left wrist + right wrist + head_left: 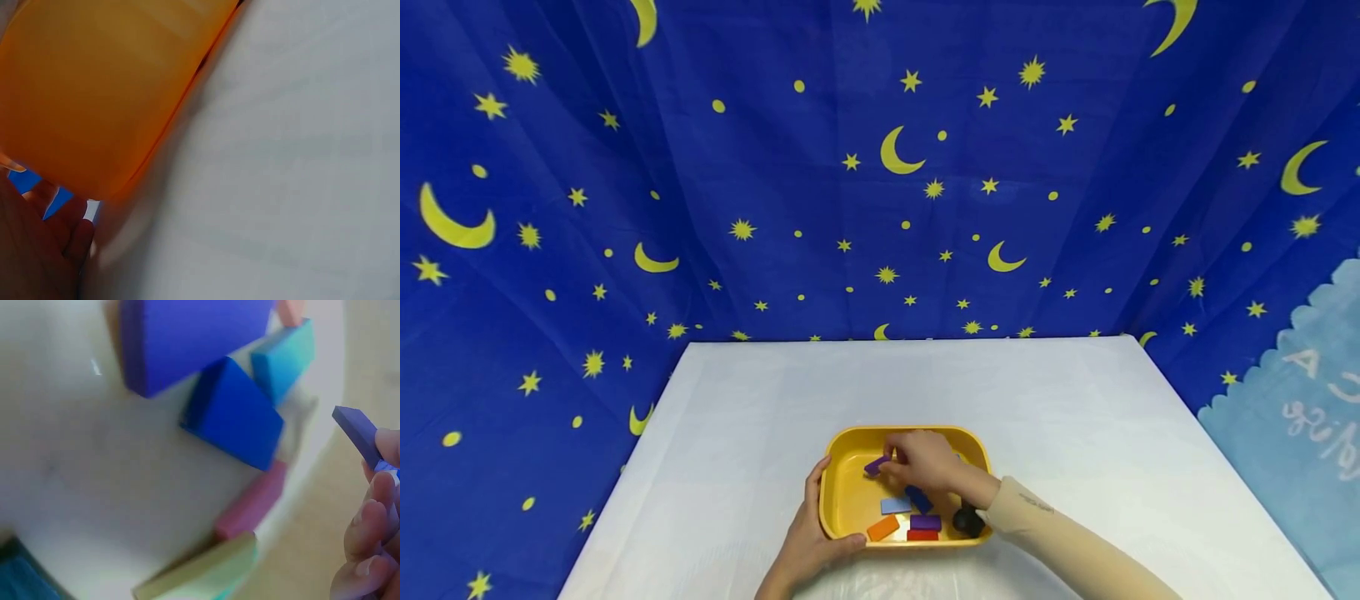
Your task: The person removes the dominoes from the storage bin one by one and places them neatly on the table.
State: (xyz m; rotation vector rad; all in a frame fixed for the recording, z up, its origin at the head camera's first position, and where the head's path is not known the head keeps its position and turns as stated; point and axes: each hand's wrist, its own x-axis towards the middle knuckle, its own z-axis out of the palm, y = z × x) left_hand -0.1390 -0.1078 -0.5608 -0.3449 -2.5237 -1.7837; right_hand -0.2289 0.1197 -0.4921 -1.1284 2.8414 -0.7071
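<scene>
A yellow plastic tray [847,496] sits on the table and holds several coloured blocks. My left hand [811,527] grips the tray's near left corner, thumb along the front rim and fingers up the left side. Inside the tray, my right hand [928,461] pinches a small purple block [877,466] between thumb and fingers. The right wrist view shows this purple block [359,434] jutting past the fingertips. Below the hand lie a dark blue block [918,499] and a light blue block [895,506]. The right hand and forearm hide part of the tray's right side.
Toward the tray's front are an orange block [883,527], another purple block [926,522] and a red block [922,536]. A black rounded object [967,522] lies in the front right corner. White cloth covers the table [910,383]; a blue star-patterned curtain [820,183] stands behind.
</scene>
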